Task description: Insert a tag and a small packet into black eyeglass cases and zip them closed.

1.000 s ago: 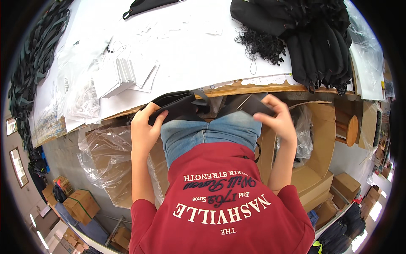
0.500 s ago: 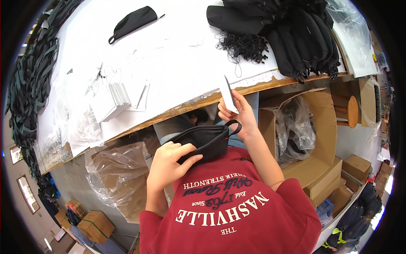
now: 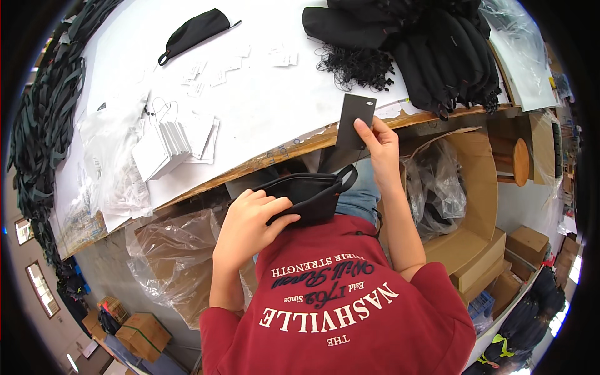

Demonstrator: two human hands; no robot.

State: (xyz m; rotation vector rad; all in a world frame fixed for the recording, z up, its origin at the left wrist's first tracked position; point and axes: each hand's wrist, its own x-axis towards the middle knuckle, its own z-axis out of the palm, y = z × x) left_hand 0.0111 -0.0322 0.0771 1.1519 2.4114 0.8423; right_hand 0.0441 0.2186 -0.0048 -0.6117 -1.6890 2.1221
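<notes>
My left hand (image 3: 255, 224) is closed on the near left side of a black fabric pouch (image 3: 317, 203), which lies at my lap with its zipped mouth gaping. A fabric loop (image 3: 348, 179) sticks up from the pouch's right end. To the right of that loop, my right hand (image 3: 382, 145) pinches a dark rectangular hang tag (image 3: 351, 128) between thumb and fingers. The tag stands upright before the table edge, dark face toward me. A thin dark cord seems to run down from it. Another black pouch (image 3: 197, 32) lies on the far part of the white table.
A stack of white-edged tags (image 3: 165, 147) sits on the table (image 3: 262, 100) at left. Black cords (image 3: 356, 67) and a pile of black pouches (image 3: 437, 53) lie at far right. Dark straps (image 3: 47, 125) hang at left. An open carton (image 3: 478, 181) stands right of my lap.
My right hand has moved up and to the right and turned the tag, so its dark face now shows instead of its edge. My left hand still holds the pouch, nearly in place.
</notes>
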